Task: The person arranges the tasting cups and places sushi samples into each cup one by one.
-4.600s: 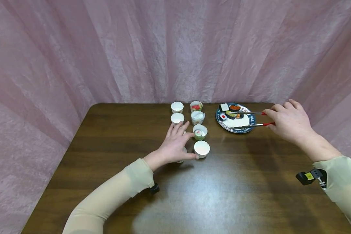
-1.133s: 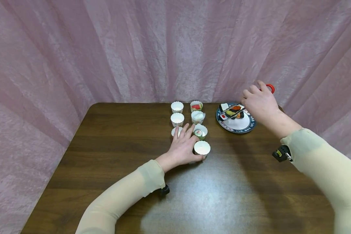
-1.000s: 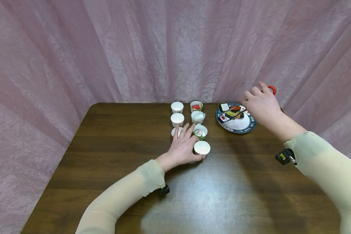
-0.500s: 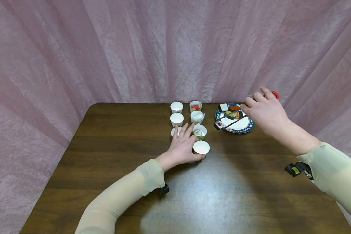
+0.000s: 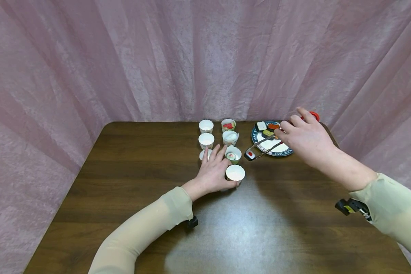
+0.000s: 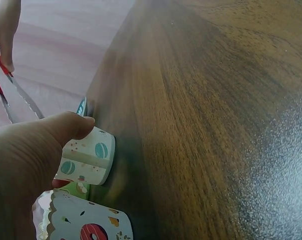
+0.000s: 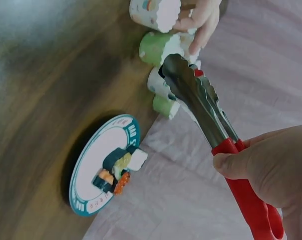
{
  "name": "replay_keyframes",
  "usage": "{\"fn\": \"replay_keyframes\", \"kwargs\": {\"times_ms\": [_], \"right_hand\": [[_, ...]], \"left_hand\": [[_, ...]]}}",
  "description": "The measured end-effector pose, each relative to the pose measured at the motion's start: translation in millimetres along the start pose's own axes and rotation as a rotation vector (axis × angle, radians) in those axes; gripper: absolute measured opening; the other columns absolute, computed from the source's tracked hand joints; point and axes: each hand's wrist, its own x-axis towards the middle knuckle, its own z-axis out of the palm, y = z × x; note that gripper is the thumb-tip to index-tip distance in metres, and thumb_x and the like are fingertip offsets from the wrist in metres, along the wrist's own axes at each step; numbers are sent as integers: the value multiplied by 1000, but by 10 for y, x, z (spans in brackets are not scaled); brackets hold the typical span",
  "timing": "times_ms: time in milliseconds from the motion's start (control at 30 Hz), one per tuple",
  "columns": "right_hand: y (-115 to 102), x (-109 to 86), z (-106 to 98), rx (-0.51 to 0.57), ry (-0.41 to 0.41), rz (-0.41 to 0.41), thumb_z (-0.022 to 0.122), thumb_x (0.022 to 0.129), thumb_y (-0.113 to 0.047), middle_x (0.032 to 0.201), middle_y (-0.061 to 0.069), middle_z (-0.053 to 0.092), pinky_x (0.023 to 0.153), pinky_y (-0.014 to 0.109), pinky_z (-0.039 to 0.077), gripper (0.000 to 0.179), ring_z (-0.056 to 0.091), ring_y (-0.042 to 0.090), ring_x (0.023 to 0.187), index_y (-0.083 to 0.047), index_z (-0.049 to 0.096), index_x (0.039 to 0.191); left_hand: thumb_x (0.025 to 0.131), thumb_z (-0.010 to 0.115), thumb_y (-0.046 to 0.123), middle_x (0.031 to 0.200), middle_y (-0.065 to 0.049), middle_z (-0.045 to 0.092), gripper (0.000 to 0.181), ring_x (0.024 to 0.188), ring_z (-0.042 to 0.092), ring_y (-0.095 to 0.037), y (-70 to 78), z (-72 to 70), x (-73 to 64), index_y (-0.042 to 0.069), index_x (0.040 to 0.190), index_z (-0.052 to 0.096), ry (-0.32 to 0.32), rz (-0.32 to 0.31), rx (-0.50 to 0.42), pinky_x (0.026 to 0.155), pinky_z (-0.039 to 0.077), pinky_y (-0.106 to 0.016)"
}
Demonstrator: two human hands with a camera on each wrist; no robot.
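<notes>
My right hand (image 5: 308, 142) grips red-handled metal tongs (image 7: 198, 110). Pinched in their tips is a small sushi roll (image 5: 250, 154), white with a red centre and black wrap, held off the plate just right of the cups. My left hand (image 5: 212, 173) pinches the near right paper baking cup (image 5: 235, 173) between thumb and finger; nothing shows inside it. Behind that cup, a green paper cup (image 5: 237, 155) contains a sushi roll with a pale pink centre. The left hand partly covers the left row of cups.
Farther back stand a cup (image 5: 230, 138) with a white piece and a cup (image 5: 228, 125) with a red piece. Two white cups (image 5: 206, 140) are seen to their left. A blue-rimmed plate (image 5: 282, 149) bears several sushi pieces near the table's back edge, before a pink curtain (image 5: 157, 68).
The tongs closed on the red-centred roll, lifted it off the plate and carried it left and nearer. My left hand earlier shifted right to the near cup and has stayed there.
</notes>
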Motion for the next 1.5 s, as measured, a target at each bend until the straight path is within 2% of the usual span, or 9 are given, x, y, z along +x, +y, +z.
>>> {"fn": "replay_keyframes", "kwargs": {"times_ms": [133,267,433,567,700,967,1233,1500], "right_hand": [[-86,22,-49,7,5,-25,73,73,20,96,11,59,112,58,33,39,55,39,95,-5,71,102],[-200,65,-94,-2,20,-65,70,75,19,94,10,58,112,58,33,37,54,38,94,-5,70,104],[-325,126,-97,-14,45,-120,65,82,12,93,11,57,110,58,35,25,55,38,96,-4,66,100],[-406,173,-81,-46,35,-156,66,84,7,93,10,57,110,57,36,20,55,37,98,-4,66,101],[-468,226,-66,-101,20,-187,72,82,4,97,10,58,110,54,36,24,57,35,101,-4,68,104],[-538,311,-85,-131,-57,-216,76,82,-1,103,10,61,114,54,34,28,57,34,106,-6,70,109],[-587,358,-60,-131,-74,-230,75,85,-1,103,9,63,117,55,29,24,57,32,108,-7,72,108],[-578,355,-72,-127,-88,-223,75,84,-1,105,8,62,116,54,30,28,56,31,109,-8,71,110]], "left_hand": [[75,73,72,167,-10,24,57,155,9,-32,9,4,2,26,110,70,1,0,5,120,2,-63],[75,74,71,168,-10,23,59,155,8,-32,10,-3,8,25,111,71,-3,-1,2,120,1,-63],[74,75,71,167,-12,25,59,155,10,-33,18,-16,6,24,109,71,0,-5,9,120,2,-63],[75,75,72,167,-11,24,58,155,9,-32,18,-2,8,25,109,71,-6,-9,15,120,2,-63],[75,74,73,167,-11,24,58,155,9,-32,13,15,13,26,109,71,-10,-15,21,120,2,-63],[74,73,75,168,-11,23,58,155,8,-32,19,15,23,26,106,70,-5,-8,17,120,1,-63],[74,73,75,167,-12,24,58,155,8,-32,16,22,17,26,104,70,-6,-7,10,120,1,-62],[76,73,74,167,-11,23,56,155,7,-32,19,11,13,26,103,69,-11,-11,9,120,-1,-62]]}}
